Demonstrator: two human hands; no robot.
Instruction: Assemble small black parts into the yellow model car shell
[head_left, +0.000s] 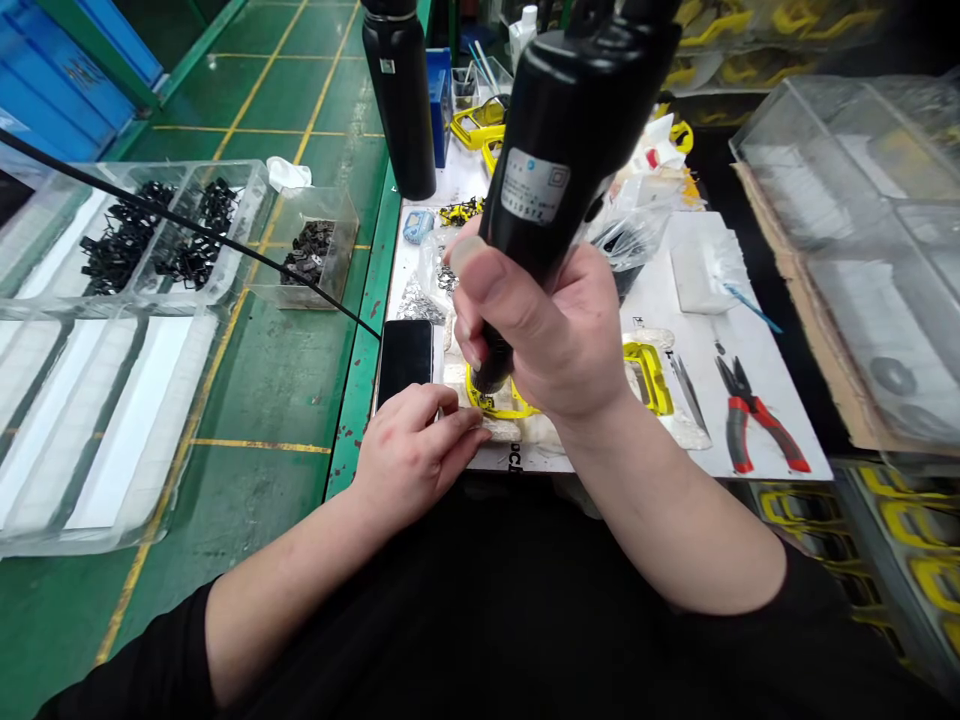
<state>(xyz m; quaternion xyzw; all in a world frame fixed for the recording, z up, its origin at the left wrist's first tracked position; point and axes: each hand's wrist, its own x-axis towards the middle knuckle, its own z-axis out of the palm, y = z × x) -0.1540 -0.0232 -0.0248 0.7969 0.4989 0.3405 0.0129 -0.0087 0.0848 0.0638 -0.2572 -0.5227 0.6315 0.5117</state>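
Observation:
My right hand (pixel 555 320) is wrapped round a black electric screwdriver (pixel 551 130), held upright with its nose pointing down. Below that nose lies a yellow plastic frame (pixel 517 411), partly hidden by my right hand and the tool. The fingers of my left hand (pixel 420 440) are drawn together at the frame's near left edge and seem to pinch it; the fingertips are partly covered. To the right, a second yellow frame (pixel 651 378) rests on a whitish wrapped support. A dark-screened phone (pixel 405 360) lies just beyond my left hand.
Red-and-black pliers (pixel 761 420) and tweezers (pixel 688 392) lie right on the white board. A black bottle (pixel 401 100) stands at the back. Clear trays (pixel 97 420) and a bin of dark parts (pixel 311 255) sit left. A thin black cable (pixel 187 225) crosses there. Clear boxes (pixel 862 240) stand right.

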